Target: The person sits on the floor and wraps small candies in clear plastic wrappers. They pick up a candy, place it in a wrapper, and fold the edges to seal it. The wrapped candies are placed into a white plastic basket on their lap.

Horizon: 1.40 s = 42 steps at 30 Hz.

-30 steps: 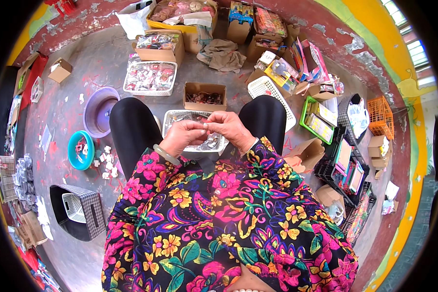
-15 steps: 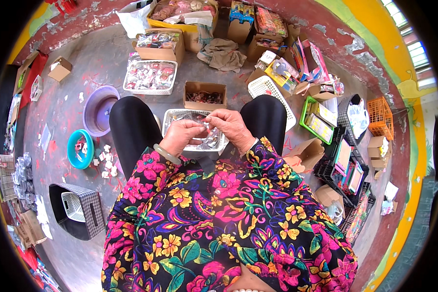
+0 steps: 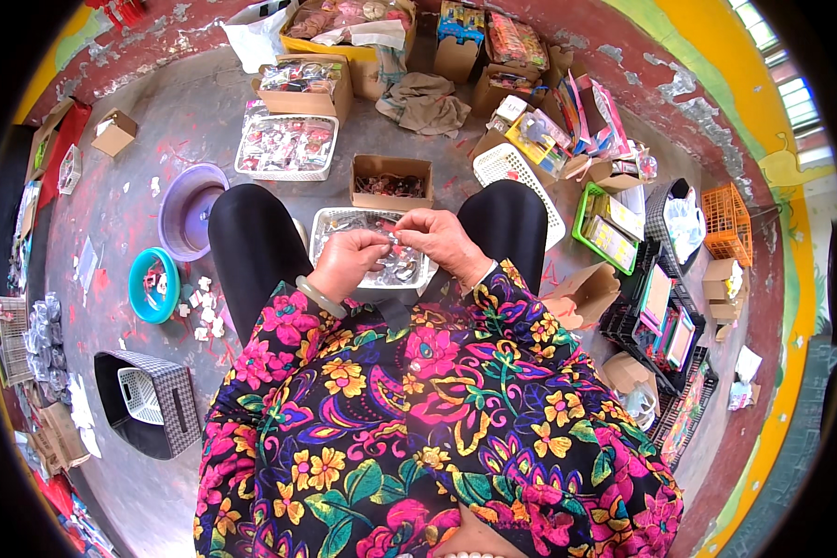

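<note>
My left hand and my right hand meet over a white plastic basket between my knees. Both are closed in a pinch, thumbs against fingers, with the fingertips almost touching. Whatever small thing they pinch is too tiny to make out. Inside the basket lie many small clear packets with dark and reddish contents. Just beyond it stands an open cardboard box holding dark reddish small items. A pale bangle circles my left wrist.
On the left are a purple basin, a teal basin and white scraps. A basket of packets stands ahead. A white basket, a green tray and black crates line the right.
My hands have shifted slightly, with the fingers changing their pinch over the basket. Everything else stays in place.
</note>
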### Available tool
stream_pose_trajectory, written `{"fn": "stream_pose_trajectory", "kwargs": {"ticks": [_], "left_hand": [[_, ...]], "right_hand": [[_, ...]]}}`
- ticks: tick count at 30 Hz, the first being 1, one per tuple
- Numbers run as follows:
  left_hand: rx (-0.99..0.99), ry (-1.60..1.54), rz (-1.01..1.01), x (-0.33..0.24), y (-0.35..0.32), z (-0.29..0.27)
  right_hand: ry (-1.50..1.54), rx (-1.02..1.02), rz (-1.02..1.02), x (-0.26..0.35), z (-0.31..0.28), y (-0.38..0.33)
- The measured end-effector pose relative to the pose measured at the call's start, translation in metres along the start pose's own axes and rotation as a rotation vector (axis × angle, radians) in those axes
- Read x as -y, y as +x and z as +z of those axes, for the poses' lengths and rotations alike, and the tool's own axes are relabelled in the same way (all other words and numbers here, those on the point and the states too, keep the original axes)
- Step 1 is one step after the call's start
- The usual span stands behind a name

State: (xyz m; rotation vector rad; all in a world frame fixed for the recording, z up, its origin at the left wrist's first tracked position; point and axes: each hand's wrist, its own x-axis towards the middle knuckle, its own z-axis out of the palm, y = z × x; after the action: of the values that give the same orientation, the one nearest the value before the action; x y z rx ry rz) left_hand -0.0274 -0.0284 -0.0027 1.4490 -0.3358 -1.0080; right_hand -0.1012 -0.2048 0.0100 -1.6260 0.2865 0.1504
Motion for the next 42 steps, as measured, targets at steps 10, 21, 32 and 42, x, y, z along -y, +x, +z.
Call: {"fn": "stream_pose_trajectory", "kwargs": {"ticks": [10, 21, 32, 42], "left_hand": [[0.041, -0.026, -0.009, -0.004, -0.003, 0.000], [0.078, -0.097, 0.075, 0.006, 0.002, -0.007], [0.113, -0.051, 0.140, -0.007, -0.007, 0.001], [0.125, -0.135, 0.103, -0.005, -0.004, -0.004]], "right_hand": [[-0.108, 0.011, -0.106, -0.004, 0.002, 0.000], [0.083, 0.039, 0.032, -0.003, -0.001, 0.001], [0.139, 0.076, -0.007, -0.008, 0.000, 0.002], [0.140, 0.049, -0.023, -0.002, -0.007, 0.001]]}}
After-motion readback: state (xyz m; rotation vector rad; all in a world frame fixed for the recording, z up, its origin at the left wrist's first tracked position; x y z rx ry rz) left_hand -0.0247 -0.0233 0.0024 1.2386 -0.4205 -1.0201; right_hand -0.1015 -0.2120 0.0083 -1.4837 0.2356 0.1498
